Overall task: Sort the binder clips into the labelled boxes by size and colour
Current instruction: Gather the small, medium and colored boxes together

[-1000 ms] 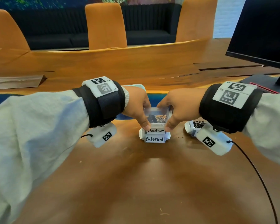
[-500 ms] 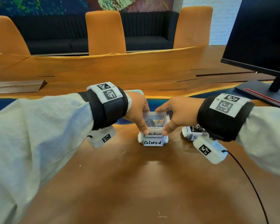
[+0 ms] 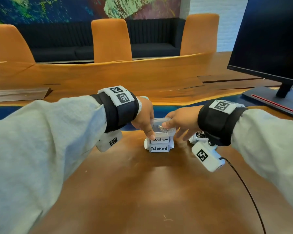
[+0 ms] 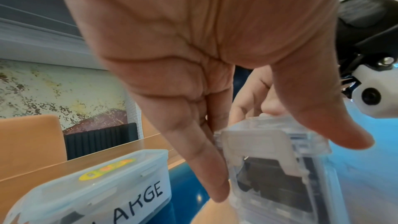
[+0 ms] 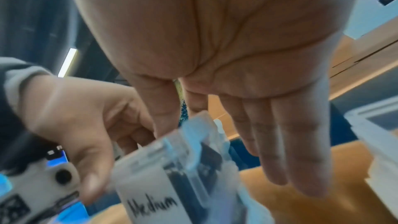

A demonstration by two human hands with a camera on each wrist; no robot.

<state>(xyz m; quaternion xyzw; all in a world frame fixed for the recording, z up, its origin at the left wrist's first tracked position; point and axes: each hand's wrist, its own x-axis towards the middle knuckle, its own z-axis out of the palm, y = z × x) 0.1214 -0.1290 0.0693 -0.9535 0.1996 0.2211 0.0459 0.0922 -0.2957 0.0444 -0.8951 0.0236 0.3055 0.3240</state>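
Observation:
A clear lidded box labelled "Medium" (image 3: 160, 132) sits stacked on a white box labelled "Colored" (image 3: 159, 148) at the table's middle. Dark binder clips show through its walls (image 4: 277, 176). My left hand (image 3: 146, 125) grips the Medium box at its left side, thumb down on the front left corner and fingers behind. My right hand (image 3: 178, 125) has its thumb on the lid, while its fingers (image 5: 286, 142) stretch straight out past the box's right side and hold nothing. The box looks tilted and blurred in the right wrist view (image 5: 170, 185).
A lidded box labelled "LARGE" (image 4: 96, 188) stands to the left of my left hand. Another small white box (image 3: 199, 136) with dark clips sits under my right wrist. A monitor (image 3: 269, 39) on its stand is at the right, and a black cable (image 3: 243, 188) trails over the wooden table.
My right hand has let go of the Medium box's right side: its fingers have straightened outward and the thumb has moved onto the lid. The left hand keeps its grip.

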